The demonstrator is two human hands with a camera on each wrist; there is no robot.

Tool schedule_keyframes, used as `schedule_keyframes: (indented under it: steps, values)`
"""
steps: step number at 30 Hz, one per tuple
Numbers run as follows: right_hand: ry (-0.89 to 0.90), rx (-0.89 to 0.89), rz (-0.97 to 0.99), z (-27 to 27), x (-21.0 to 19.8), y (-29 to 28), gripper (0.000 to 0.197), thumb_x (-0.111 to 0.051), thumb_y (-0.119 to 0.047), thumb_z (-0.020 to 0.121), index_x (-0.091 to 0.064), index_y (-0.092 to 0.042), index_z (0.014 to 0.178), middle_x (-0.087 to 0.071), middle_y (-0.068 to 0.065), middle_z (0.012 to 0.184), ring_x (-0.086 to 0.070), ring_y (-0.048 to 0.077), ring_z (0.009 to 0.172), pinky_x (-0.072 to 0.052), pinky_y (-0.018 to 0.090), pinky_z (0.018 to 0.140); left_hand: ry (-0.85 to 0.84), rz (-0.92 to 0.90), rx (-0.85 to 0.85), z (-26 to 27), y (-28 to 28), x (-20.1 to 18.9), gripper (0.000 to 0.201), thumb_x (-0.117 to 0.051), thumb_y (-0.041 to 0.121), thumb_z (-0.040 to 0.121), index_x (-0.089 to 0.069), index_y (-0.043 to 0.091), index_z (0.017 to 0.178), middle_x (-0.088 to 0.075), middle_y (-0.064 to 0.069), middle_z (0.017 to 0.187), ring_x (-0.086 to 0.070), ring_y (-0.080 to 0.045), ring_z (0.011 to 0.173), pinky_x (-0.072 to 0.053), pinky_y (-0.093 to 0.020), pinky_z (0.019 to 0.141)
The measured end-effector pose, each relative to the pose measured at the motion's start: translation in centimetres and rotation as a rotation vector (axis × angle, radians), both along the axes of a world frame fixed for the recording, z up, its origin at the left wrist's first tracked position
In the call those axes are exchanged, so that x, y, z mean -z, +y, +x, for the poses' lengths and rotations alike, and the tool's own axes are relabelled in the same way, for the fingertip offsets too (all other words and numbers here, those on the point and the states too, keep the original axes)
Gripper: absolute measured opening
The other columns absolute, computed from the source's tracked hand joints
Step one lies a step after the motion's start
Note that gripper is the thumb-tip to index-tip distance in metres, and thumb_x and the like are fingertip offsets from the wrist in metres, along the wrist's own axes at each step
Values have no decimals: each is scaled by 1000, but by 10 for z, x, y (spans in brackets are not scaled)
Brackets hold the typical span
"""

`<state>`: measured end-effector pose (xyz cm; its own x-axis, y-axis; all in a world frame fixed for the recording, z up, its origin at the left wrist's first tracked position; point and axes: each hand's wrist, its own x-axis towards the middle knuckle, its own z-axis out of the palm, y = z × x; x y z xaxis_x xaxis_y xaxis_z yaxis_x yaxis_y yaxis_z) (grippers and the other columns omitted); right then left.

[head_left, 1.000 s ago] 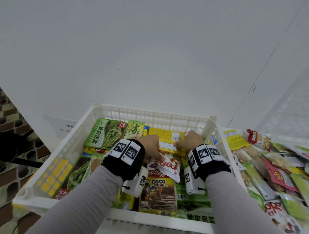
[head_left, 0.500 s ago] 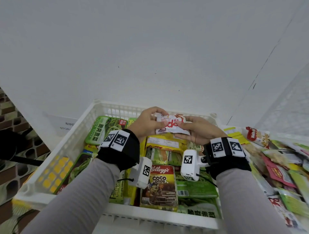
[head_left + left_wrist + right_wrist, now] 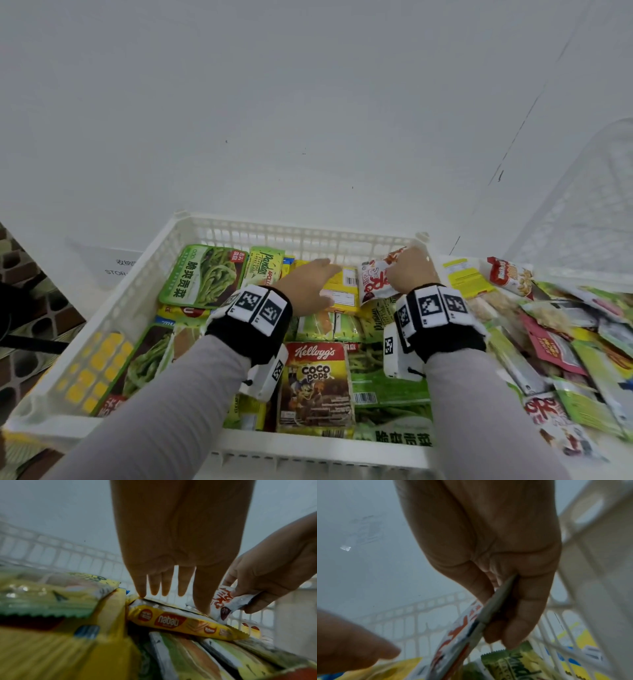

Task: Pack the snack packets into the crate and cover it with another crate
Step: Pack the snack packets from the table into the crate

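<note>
The right hand (image 3: 409, 270) pinched a red-and-white snack packet (image 3: 375, 279) at the white crate (image 3: 144, 291)'s far corner; the left hand (image 3: 308, 287) lay flat on a yellow packet (image 3: 344, 291).

Two hands (image 3: 310, 286), one Coco Pops box (image 3: 317, 387) — one packed crate (image 3: 301, 236), one second crate (image 3: 589, 219)

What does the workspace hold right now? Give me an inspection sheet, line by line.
Surface: tiled floor at left, mostly hidden.
Job's things: white crate nearly full of snack packets; red-and-white packet upright near its far right corner; yellow wafer packet under the left hand.
Clutter: loose packets piled right of the crate.
Grips: left hand flat, fingers straight on the yellow packet; right hand pinches the red-and-white packet.
Cables: nothing seen.
Surroundings: white wall; second crate at right.
</note>
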<state>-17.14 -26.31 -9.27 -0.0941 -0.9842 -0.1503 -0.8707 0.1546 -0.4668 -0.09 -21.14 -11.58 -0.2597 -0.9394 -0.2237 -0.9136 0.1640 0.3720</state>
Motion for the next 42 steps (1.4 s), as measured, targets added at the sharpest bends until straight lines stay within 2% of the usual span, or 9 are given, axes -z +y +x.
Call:
schedule_keyframes:
  steps: [4, 10, 17, 22, 25, 27, 29, 34, 42]
  values:
    - [96, 40, -10, 7, 1, 11, 37, -41, -3, 93, -39, 6, 129, -50, 21, 128, -50, 33, 119, -44, 37, 95, -209, 120, 77, -3, 0, 6, 71, -49, 28, 97, -6, 16, 151, 10, -11, 158, 7, -26, 146, -9, -38, 117]
    - [346, -139, -21, 36, -1, 32, 46, -44, -15, 93, -33, -3, 136, -29, 26, 140, -33, 42, 129, -40, 46, 101, -258, 186, 63, -5, -3, 8, 70, -44, 29, 98, 2, 22, 151, 19, -16, 155, 13, -32, 144, -9, -45, 117]
    - [315, -201, 265, 39, 47, 23, 63, -33, -40, 99, 0, -26, 151, 15, 14, 157, 12, 43, 142, -6, 56, 115, -303, 233, 29, -7, -4, 11, 78, -49, 35, 95, 8, 37, 148, 26, -15, 153, 21, -34, 142, -7, -51, 115]
    - [326, -228, 239, 30, 52, 22, 66, -29, -55, 96, -3, -29, 151, 13, 14, 157, 12, 44, 141, -1, 56, 114, -302, 228, 39, -6, 2, -2, 73, -49, 34, 96, 0, 29, 150, 15, -18, 155, 11, -35, 144, -12, -50, 116]
    - [334, -260, 239, 27, 47, 23, 66, -28, -56, 96, -5, -29, 151, 11, 14, 158, 11, 43, 142, -1, 54, 115, -197, 75, 60, -7, 7, -15, 55, -56, 29, 92, -34, 19, 142, -30, -16, 145, -32, -30, 133, -33, -37, 105]
    - [345, -267, 220, 25, 45, 25, 65, -26, -57, 95, -8, -29, 151, 8, 13, 158, 8, 42, 142, -2, 53, 115, -123, 13, 92, -10, 12, -19, 47, -62, 28, 88, -46, 20, 132, -42, -9, 132, -44, -25, 119, -38, -33, 95]
    - [361, -273, 202, 25, 44, 27, 65, -25, -59, 95, -9, -29, 151, 6, 14, 158, 6, 42, 143, -3, 52, 115, -131, 51, 106, -15, 16, -14, 57, -67, 28, 84, -41, 20, 135, -36, -10, 135, -40, -27, 124, -39, -36, 98]
    - [338, -279, 223, 23, 50, 26, 70, -28, -62, 93, -4, -31, 151, 12, 12, 158, 13, 41, 142, 1, 54, 116, -364, 200, 2, -14, 17, -3, 77, -48, 37, 95, -1, 14, 150, 13, -21, 155, 9, -34, 144, -15, -54, 112]
    - [392, -325, 269, 21, 39, 23, 73, -29, -67, 90, -10, -30, 150, 5, 15, 158, 0, 44, 142, -8, 54, 115, -368, 282, -59, -15, 13, -12, 72, -41, 42, 97, 0, 17, 151, 12, -27, 153, 1, -40, 143, -23, -49, 114]
